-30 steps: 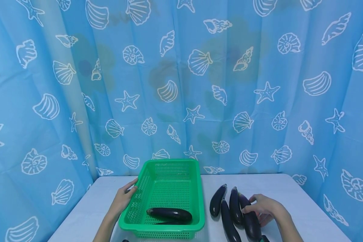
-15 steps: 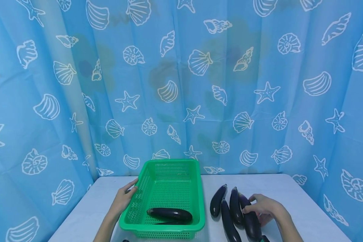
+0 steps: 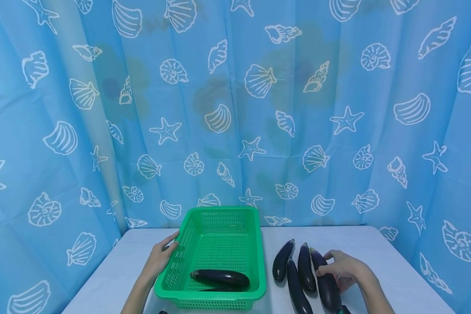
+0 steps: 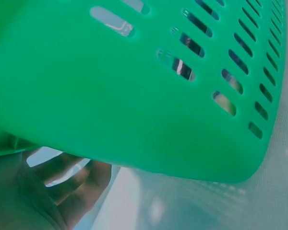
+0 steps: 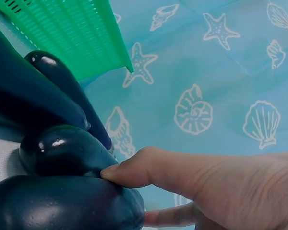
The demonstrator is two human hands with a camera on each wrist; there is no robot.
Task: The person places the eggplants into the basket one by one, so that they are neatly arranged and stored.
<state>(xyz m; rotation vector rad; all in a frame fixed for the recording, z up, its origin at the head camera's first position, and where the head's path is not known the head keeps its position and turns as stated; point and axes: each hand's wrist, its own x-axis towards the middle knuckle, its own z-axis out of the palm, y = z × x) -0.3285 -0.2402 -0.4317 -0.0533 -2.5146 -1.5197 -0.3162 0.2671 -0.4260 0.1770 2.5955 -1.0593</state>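
A green plastic basket [image 3: 223,250] stands on the table, two eggplants inside at its near end; one [image 3: 220,278] lies crosswise, partly covering the other. My left hand [image 3: 162,257] grips the basket's left rim; in the left wrist view its fingers [image 4: 93,184] show below the rim. On the right, my right hand [image 3: 343,268] holds the rightmost eggplant [image 3: 329,290] of a loose group, thumb [image 5: 127,172] on one side and fingers on the other. Beside it lie three more eggplants, including a nearby one [image 3: 306,270] and one farther left [image 3: 283,261].
A white-covered table [image 3: 357,237] carries everything. Behind and at both sides hangs a blue curtain [image 3: 235,109] with white shell prints. A small dark tip [image 3: 162,312] shows at the bottom edge before the basket. A dark green stem end [image 3: 343,309] lies by the right hand.
My right hand and the eggplant in it have shifted slightly to the right, widening the gap to its neighbour. The left hand and basket have stayed in place.
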